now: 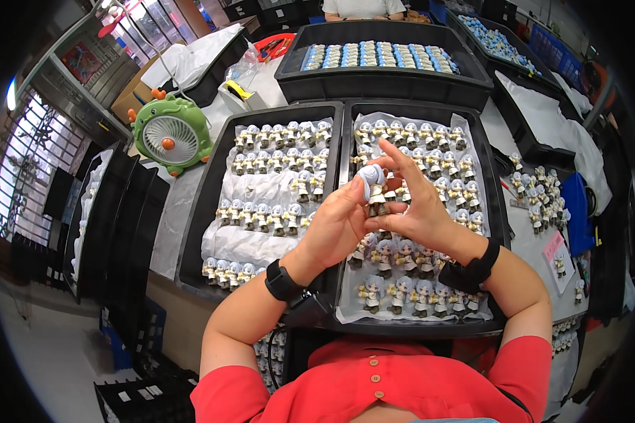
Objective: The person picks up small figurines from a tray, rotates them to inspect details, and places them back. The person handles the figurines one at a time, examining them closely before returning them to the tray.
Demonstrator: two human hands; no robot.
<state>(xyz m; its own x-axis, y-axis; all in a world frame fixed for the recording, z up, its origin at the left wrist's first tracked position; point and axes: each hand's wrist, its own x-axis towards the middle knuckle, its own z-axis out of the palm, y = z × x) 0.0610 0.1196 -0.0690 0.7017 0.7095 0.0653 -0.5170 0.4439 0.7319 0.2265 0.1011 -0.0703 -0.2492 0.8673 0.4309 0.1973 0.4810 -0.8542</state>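
A small figurine [374, 187] with pale silvery hair, a white-and-yellow body and dark legs is held upright between my hands, over the inner edge of the right tray. My left hand [335, 222] grips its left side, with the thumb against the hair. From the other side, my right hand [423, 208] curls round it, fingertips near the legs and the upper fingers raised behind. Rows of similar figurines lie on white paper in the left black tray [190, 243] and the right black tray [497, 211]. My forearms hide part of both trays' near rows.
A green animal-shaped fan [197, 134] stands left of the trays, near a tape dispenser [241, 97]. Behind is a black tray [381, 90] of blue-and-white pieces. Loose figurines [540, 194] cluster on the right beside a blue bin [577, 211]. Another person [363, 8] sits across the table.
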